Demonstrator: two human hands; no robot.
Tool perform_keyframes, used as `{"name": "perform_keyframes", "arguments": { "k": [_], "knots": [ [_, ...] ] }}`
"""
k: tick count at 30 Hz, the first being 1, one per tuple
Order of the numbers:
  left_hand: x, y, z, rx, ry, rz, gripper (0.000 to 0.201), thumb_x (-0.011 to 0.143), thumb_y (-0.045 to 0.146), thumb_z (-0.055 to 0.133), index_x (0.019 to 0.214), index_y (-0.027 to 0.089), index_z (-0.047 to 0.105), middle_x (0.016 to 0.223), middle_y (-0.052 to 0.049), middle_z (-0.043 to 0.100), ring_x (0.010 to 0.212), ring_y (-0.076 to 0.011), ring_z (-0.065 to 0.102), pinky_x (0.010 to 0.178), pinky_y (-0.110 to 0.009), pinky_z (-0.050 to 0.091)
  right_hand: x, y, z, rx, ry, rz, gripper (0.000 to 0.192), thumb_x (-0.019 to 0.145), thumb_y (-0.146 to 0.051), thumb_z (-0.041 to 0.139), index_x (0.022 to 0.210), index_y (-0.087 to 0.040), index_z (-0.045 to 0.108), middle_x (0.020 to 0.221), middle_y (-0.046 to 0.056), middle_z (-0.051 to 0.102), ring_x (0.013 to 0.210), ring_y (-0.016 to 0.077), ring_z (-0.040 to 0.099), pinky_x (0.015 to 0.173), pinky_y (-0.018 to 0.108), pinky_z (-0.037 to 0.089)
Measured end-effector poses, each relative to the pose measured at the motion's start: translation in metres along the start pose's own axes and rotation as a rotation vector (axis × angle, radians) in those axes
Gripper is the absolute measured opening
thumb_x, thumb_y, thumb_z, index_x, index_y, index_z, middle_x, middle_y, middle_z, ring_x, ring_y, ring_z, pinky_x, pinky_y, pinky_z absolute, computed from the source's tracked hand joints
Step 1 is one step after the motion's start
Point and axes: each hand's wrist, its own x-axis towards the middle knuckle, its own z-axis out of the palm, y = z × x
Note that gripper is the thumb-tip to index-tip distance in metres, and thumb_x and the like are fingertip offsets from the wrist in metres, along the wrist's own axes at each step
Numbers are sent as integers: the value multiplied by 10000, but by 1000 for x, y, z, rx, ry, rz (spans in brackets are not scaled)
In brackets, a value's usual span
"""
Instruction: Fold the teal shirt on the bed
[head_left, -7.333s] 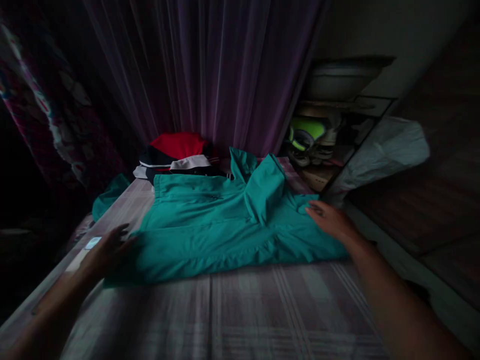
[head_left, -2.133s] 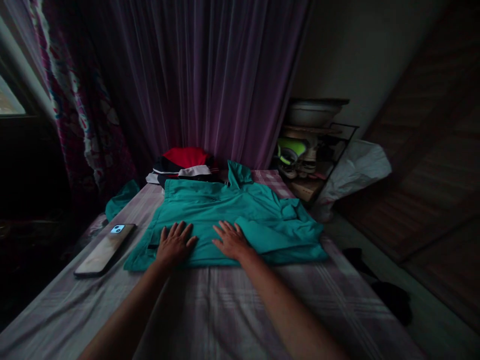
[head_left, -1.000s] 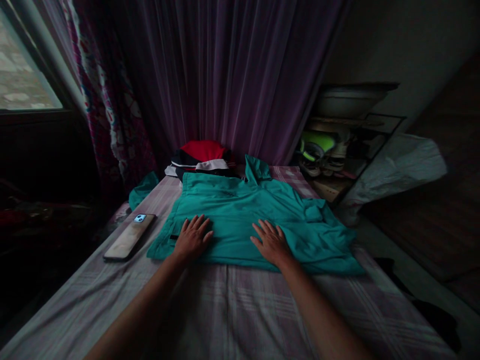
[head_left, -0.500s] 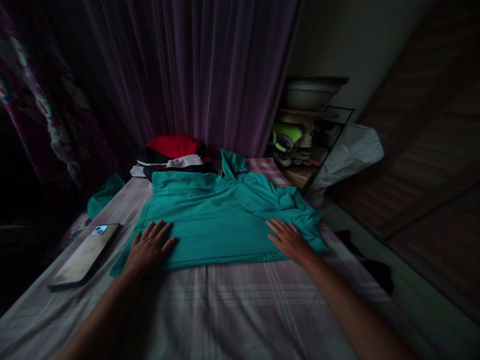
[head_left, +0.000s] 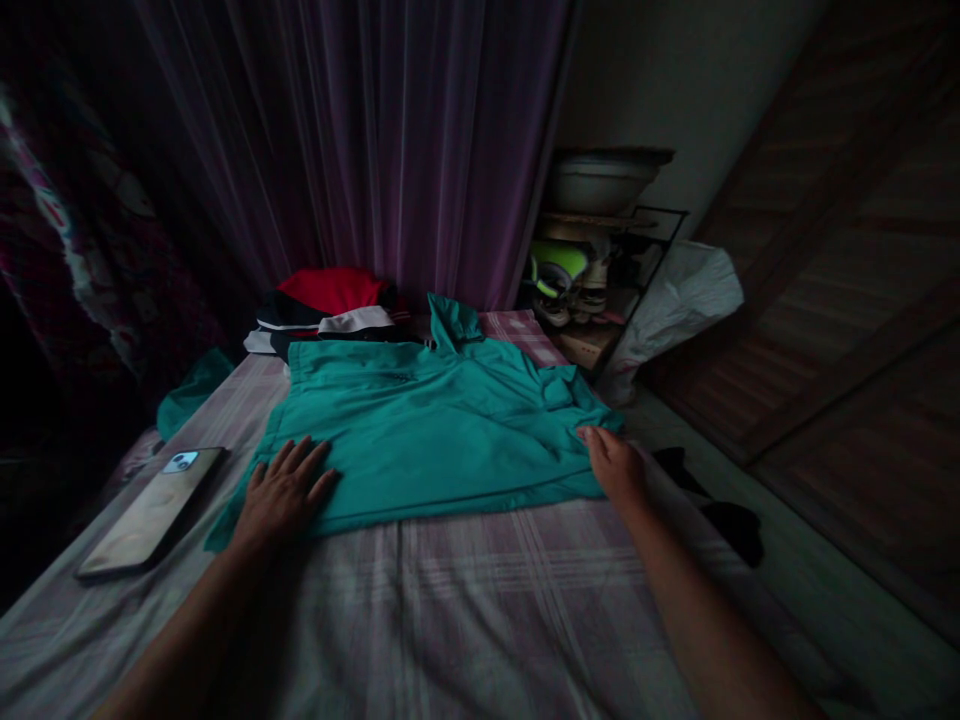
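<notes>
A teal collared shirt (head_left: pixel 420 430) lies spread sideways on the plaid bedsheet (head_left: pixel 450 610), its collar (head_left: pixel 456 322) pointing up at the far side. My left hand (head_left: pixel 279 495) rests flat on the shirt's near left corner, fingers spread. At the shirt's right end my right hand (head_left: pixel 615 465) has its fingers closed on the fabric, near the sleeve. Wrinkles run across the right part of the shirt, while the left part is smoother.
A phone (head_left: pixel 154 515) lies face down to the left. Folded red and dark clothes (head_left: pixel 330 295) are piled behind the shirt, before a purple curtain (head_left: pixel 420 150). Beyond the bed's right edge stand a rack with shoes (head_left: pixel 559 290), a basin (head_left: pixel 604 182) and a white bag (head_left: pixel 679 300).
My right hand has moved right from lying flat on the shirt and closed on its right end, which is now drawn in. My left hand stays flat on the cloth. The view has shifted slightly.
</notes>
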Motion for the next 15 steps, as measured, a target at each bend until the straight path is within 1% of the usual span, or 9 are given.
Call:
{"name": "perform_keyframes", "arguments": {
  "k": [2,3,4,6,8,10,13,15],
  "knots": [
    [0,-4,3,-11,35,13,616,960,513,332,1484,220,471,1594,-111,379,1483,-337,296,1151,-571,311,-10,0,-6,-177,1,-83,467,964,-451,371,903,-189,752,904,132,760,828,224,673,736,306,462],
    [0,-6,4,-17,52,21,621,960,515,328,1478,208,479,1593,-120,378,1483,-337,296,1155,-559,311,-15,0,-8,-265,-6,-109,441,961,-426,392,869,-189,752,872,128,755,785,215,659,704,300,432],
    [0,-8,6,-23,65,31,624,960,517,324,1472,200,487,1590,-124,381,1482,-336,297,1158,-550,311,-19,1,-10,-335,-18,-113,424,961,-402,402,849,-188,751,839,123,750,736,204,642,667,295,401],
    [0,-12,8,-35,76,44,628,959,524,317,1463,197,499,1580,-124,396,1477,-341,304,1160,-552,308,-22,5,-12,-423,-47,-73,398,962,-369,416,846,-193,754,783,107,740,644,181,598,597,290,329],
    [1,-16,9,-46,72,51,641,957,540,308,1461,195,501,1573,-125,404,1473,-348,308,1162,-560,305,-18,9,-14,-458,-77,-28,366,956,-361,446,859,-199,759,746,94,732,587,165,557,560,291,267],
    [1,-20,10,-58,69,73,662,952,560,305,1458,184,505,1568,-134,409,1471,-352,311,1170,-555,298,-9,13,-16,-465,-78,-18,351,951,-367,466,865,-198,761,723,90,724,573,163,542,557,294,242],
    [1,-25,11,-73,86,110,666,945,574,313,1452,190,512,1562,-130,418,1467,-351,317,1177,-550,297,2,16,-15,-458,-34,-19,366,960,-362,444,899,-187,760,732,98,726,593,174,558,571,297,256],
    [1,-26,12,-71,97,112,664,943,573,316,1452,194,511,1560,-125,422,1466,-351,316,1177,-553,298,3,18,-11,-450,-67,-25,368,959,-343,432,930,-178,759,776,107,739,637,187,590,582,296,286]
  ]
}}
